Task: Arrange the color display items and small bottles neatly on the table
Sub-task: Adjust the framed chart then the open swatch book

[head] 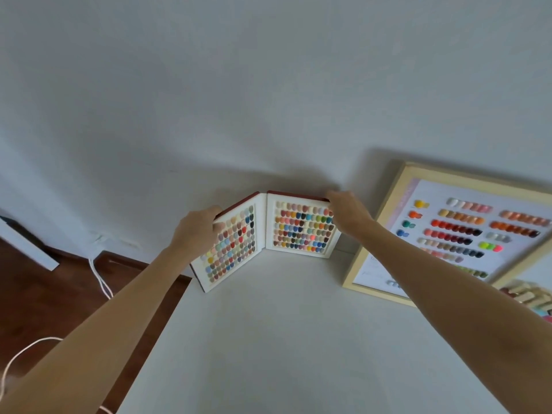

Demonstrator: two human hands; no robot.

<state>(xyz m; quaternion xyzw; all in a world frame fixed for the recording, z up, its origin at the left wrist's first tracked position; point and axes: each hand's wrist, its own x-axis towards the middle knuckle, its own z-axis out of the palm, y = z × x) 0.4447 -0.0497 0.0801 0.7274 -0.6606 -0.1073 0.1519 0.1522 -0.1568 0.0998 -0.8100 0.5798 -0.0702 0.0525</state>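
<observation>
While both arms reach toward the far edge of the white surface (298,339), a folding color book (265,237) stands open and upright there, against the wall (268,85). Its two white panels meet at a central spine and angle toward the viewer, each carrying rows of small colored sample tips. A dark red cover shows along the top edges.

The left hand (195,233) holds the outer upper edge of the left panel. Its grip is closed on that edge, with the thumb on the panel face and the fingers wrapped behind. The right hand (348,212) holds the upper right corner of the right panel. Its grip is likewise closed, fingers curled over the top edge.

To the right of the book, well apart from it, a wood-framed color chart (448,231) leans against the wall with its lower edge on the surface. It shows rows of sample tips on a white backing. At the right border of the view, nearer than the chart, a cluster of small bottles (530,295) is partly visible; their details cannot be told.

To the left, beyond the surface edge, a dark wooden floor (59,294) carries a pale cable (100,276).
</observation>
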